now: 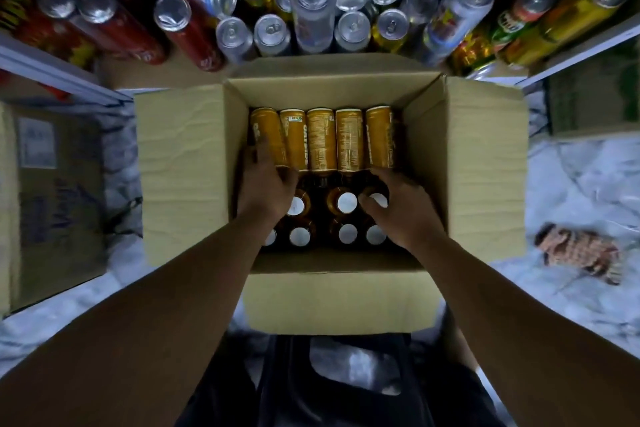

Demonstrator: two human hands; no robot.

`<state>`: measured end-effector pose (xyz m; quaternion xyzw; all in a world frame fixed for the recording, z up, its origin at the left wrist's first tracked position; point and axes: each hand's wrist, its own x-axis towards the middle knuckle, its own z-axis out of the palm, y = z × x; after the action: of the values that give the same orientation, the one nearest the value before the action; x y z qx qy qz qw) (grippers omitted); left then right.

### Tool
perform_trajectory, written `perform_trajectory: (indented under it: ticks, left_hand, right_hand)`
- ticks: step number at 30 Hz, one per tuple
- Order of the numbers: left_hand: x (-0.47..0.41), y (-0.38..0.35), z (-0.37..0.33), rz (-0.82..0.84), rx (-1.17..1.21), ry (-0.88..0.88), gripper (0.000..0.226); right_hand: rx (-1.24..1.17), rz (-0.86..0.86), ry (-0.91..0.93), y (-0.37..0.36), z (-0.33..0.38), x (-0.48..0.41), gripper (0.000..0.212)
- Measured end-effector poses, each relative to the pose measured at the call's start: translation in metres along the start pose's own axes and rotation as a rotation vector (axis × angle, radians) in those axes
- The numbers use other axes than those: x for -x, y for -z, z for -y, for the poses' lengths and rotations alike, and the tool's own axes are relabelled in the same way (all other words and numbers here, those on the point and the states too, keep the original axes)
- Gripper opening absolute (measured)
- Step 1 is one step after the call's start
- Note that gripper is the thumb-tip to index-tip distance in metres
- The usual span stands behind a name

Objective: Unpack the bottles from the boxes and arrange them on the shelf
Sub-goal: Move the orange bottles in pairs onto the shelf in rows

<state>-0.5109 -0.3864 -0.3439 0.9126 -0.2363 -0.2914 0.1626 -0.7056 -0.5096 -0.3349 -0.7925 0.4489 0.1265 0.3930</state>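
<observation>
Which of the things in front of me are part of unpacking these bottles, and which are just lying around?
Job: open cardboard box; yellow-labelled bottles lying inside; white-capped bottles standing; shelf with cans; left hand, right hand reaching in.
Lying about: closed carton at left; patterned crumpled thing at right.

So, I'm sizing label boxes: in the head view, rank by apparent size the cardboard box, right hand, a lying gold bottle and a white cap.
1. cardboard box
2. right hand
3. lying gold bottle
4. white cap
No two look alike.
</observation>
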Motion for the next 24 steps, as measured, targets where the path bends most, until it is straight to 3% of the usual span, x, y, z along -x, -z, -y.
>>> perform_trajectory:
  ticks: [5,10,15,20,24]
  left_hand:
    - [0.001,-0.014,0.012,-0.055,0.072,-0.025,0.079]
    - [0.013,-0.011,0.003,-0.244,0.158,-0.045,0.058]
    - [0.01,-0.009,-0.008,-0.413,0.198,-0.103,0.05]
    - [0.0,0.0,-0.015,-0.509,0.231,-0.206,0.048]
    - [-0.002,0.02,-0.026,-0.497,0.204,-0.272,0.045]
  right_hand:
    - [0.016,0.012,0.006,-0.017,-0.017,0.002,0.057]
    - [0.052,-0.011,0.007,-0.02,-0.022,-0.002,0.055]
    - [-0.081,-0.166,0.066,-0.022,-0.018,-0.003,0.049]
    - [-0.212,-0.507,0.169,-0.009,-0.003,-0.006,0.049]
    - [-0.257,-0.541,0.212,0.005,0.014,-0.007,0.051]
